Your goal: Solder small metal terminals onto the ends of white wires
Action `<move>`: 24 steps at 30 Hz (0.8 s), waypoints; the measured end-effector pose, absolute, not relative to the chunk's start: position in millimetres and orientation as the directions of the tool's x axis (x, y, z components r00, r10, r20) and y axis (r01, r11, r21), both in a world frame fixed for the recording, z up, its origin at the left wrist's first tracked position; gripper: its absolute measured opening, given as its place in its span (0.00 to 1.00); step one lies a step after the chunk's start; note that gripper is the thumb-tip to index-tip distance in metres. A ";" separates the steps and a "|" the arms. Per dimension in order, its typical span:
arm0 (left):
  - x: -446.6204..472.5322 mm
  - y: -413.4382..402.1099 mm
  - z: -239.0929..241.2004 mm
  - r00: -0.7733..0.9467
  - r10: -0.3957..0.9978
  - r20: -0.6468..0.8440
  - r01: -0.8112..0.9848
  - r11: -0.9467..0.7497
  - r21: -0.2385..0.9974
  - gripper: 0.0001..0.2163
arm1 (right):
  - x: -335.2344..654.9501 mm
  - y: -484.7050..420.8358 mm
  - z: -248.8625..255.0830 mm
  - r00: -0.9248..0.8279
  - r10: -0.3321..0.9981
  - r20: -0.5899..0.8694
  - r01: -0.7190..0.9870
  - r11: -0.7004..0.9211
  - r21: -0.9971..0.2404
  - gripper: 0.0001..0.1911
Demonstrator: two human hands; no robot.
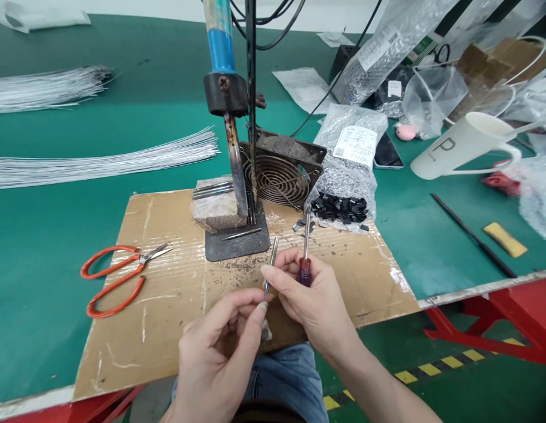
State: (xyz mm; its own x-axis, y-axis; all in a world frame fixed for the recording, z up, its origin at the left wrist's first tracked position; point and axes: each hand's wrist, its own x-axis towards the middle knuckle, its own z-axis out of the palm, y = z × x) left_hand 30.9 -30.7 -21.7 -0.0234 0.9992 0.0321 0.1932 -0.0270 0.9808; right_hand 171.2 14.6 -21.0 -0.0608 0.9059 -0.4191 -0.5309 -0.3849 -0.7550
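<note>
Between thumb and forefinger, my right hand (312, 296) pinches a slim metal rod (273, 258) that points up and away. The same hand also keeps a screwdriver (305, 264) with a dark red handle, its shaft upright. My left hand (228, 341) is closed at the lower end of the rod, fingertips pinching its thin tip. Just beyond the hands stands a soldering iron (231, 147) on a stand, its base plate (237, 244) dark. More metal rods (215, 189) lie on a wrapped block (220, 211) beside the iron's tip.
Orange-handled scissors (123, 276) lie at the left on the cardboard sheet (167, 329). Behind stand a fan (281, 170) and a bag of small black parts (338, 207). Wire bundles (123, 161) stretch leftward. A white mug (464, 147), a black rod (471, 235) and a yellow sponge (505, 239) lie right.
</note>
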 end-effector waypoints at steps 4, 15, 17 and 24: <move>31.1 -32.2 -22.4 -0.006 0.997 -0.071 0.082 0.072 0.994 0.07 | 171.7 14.5 -20.1 -0.071 0.911 -0.407 -0.545 -0.377 -0.749 0.22; 29.4 -30.4 -20.5 -0.018 0.974 -0.224 -0.014 0.224 0.974 0.04 | 169.7 18.7 -21.8 -0.041 0.924 -0.380 -0.476 -0.353 -0.805 0.16; 28.6 -31.3 -20.5 -0.047 0.961 -0.271 -0.038 0.270 0.962 0.04 | 169.1 19.4 -20.9 -0.026 0.925 -0.378 -0.456 -0.348 -0.819 0.16; 22.0 -31.6 -24.6 0.022 0.964 -0.266 0.004 0.265 0.964 0.05 | 170.1 19.3 -19.1 -0.025 0.922 -0.387 -0.461 -0.354 -0.814 0.17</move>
